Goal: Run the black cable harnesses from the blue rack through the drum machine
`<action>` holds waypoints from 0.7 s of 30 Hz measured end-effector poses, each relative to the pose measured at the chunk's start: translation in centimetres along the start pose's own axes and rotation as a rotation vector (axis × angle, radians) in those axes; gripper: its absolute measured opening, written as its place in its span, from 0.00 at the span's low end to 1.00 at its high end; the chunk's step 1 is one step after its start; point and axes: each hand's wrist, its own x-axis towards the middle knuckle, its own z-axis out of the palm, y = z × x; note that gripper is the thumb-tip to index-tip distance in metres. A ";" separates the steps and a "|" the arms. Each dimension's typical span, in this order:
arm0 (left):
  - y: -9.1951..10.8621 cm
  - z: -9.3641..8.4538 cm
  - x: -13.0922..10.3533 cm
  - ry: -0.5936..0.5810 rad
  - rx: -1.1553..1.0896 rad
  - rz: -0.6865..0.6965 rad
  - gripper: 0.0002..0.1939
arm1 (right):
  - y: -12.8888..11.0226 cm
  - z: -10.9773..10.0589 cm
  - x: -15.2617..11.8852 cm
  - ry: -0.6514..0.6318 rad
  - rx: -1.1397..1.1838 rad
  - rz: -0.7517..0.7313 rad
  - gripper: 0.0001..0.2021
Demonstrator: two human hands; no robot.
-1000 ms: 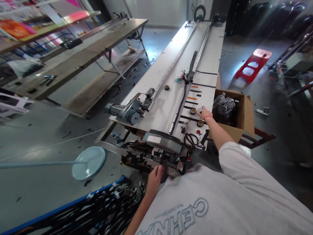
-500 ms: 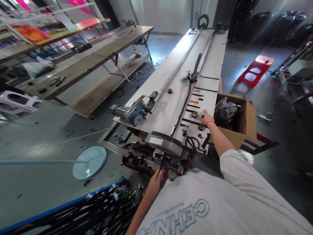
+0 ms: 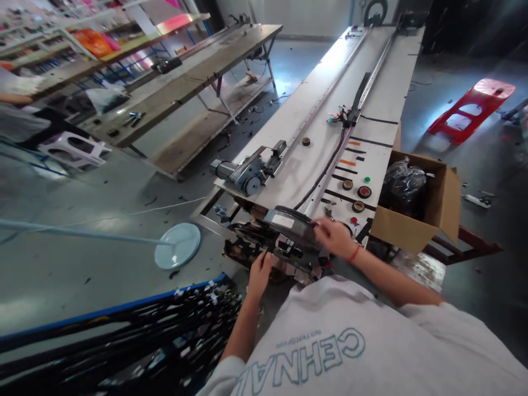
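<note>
My left hand [image 3: 260, 269] is low in front of the bench end, its fingers closed round a thin black strip [image 3: 268, 248] that runs up into the machine parts. At the right edge of the grey drum-like wheel [image 3: 284, 221], my right hand [image 3: 332, 236] has curled fingers; whatever they pinch is hidden. A black cable bundle [image 3: 319, 177] lies along the metal rail from the drum up to a carriage [image 3: 348, 116]. Rolls of tape [image 3: 358, 207], a red button [image 3: 353, 220] and a green button [image 3: 367, 179] sit on the bench to the right.
The long white bench [image 3: 284, 115] stretches away, with a motor unit [image 3: 243, 175] at its near left. A cardboard box [image 3: 412, 220] stands at right, before a red stool [image 3: 472, 110]. Black cables fill a blue-edged rack [image 3: 144, 335]; a pale blue disc [image 3: 178, 246] lies nearby.
My right hand has come back from the tape rolls and buttons to the drum's right edge. My left hand stays low by the machine. The view has shifted left.
</note>
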 end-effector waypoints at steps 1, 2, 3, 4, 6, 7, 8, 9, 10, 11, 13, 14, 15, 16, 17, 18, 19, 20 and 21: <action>0.5 -0.5 0.3 0.014 -0.022 0.019 0.30 | -1.8 2.7 -1.2 -0.105 0.071 -0.085 0.18; 0.9 -0.8 0.5 0.020 -0.035 0.037 0.29 | -3.1 5.3 -2.0 -0.179 0.096 -0.137 0.19; 1.2 -1.1 0.6 0.015 -0.039 0.053 0.29 | -4.0 7.5 -2.3 -0.209 0.079 -0.154 0.21; 1.5 -1.3 0.7 0.002 -0.038 0.069 0.28 | -4.4 9.4 -2.0 -0.199 0.036 -0.119 0.21; 1.5 -1.4 0.9 -0.033 -0.042 0.099 0.27 | -4.2 11.9 -0.6 -0.171 -0.051 0.019 0.18; 1.4 -1.3 0.9 -0.047 -0.053 0.110 0.27 | -3.7 12.6 0.4 -0.164 -0.074 0.091 0.14; 1.1 -1.2 0.9 -0.057 -0.066 0.117 0.27 | -3.1 13.1 1.3 -0.164 -0.075 0.142 0.10; 0.8 -0.9 1.0 -0.067 -0.081 0.118 0.28 | -2.4 13.3 2.0 -0.170 -0.057 0.155 0.07; 0.5 -0.7 1.1 -0.073 -0.099 0.116 0.28 | -1.9 13.4 2.4 -0.168 -0.032 0.138 0.06; 0.3 -0.5 1.1 -0.080 -0.120 0.111 0.28 | -1.4 13.4 2.5 -0.147 -0.010 0.111 0.05; -0.1 -0.1 1.3 -0.097 -0.156 0.102 0.29 | -0.9 13.3 2.1 -0.095 0.017 0.063 0.06; -0.2 0.0 1.3 -0.106 -0.168 0.103 0.29 | -0.8 13.2 1.7 -0.070 0.023 0.051 0.06; -0.2 0.1 1.3 -0.115 -0.172 0.107 0.29 | -0.8 13.2 1.3 -0.047 0.030 0.045 0.07; -0.2 0.1 1.3 -0.119 -0.169 0.114 0.29 | -0.8 13.2 0.8 -0.025 0.042 0.042 0.07; -0.1 0.0 1.3 -0.123 -0.162 0.123 0.29 | -0.9 13.1 0.5 -0.011 0.063 0.035 0.07; 0.0 0.0 1.3 -0.124 -0.156 0.131 0.29 | -0.9 13.0 0.3 -0.004 0.092 0.026 0.07; 0.0 0.0 1.2 -0.126 -0.148 0.136 0.29 | -0.9 12.9 0.1 -0.004 0.124 0.019 0.07; 0.0 0.0 1.2 -0.133 -0.140 0.140 0.28 | -0.9 12.7 0.1 -0.010 0.155 0.016 0.07; -0.1 0.0 1.2 -0.140 -0.130 0.143 0.28 | -1.0 12.5 0.2 -0.019 0.176 0.018 0.06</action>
